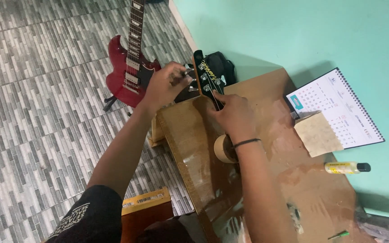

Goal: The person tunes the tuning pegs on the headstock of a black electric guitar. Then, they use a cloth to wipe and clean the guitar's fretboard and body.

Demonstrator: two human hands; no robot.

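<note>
Headstock (207, 77) over table (266, 103) edge, left hand (165, 83) fingers pinched on tuning peg (188, 72), right hand (235, 114) wrapped around neck, tape roll (223, 148) beneath wrist, red guitar (129, 72) on floor.

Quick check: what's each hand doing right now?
Left hand: fingers closed on a silver tuning peg of the black guitar headstock.
Right hand: closed around the guitar neck below the headstock.

The red electric guitar's (129, 67) neck runs off the top edge; the beige tape roll (223, 148) sits half hidden behind the right wrist.
</note>
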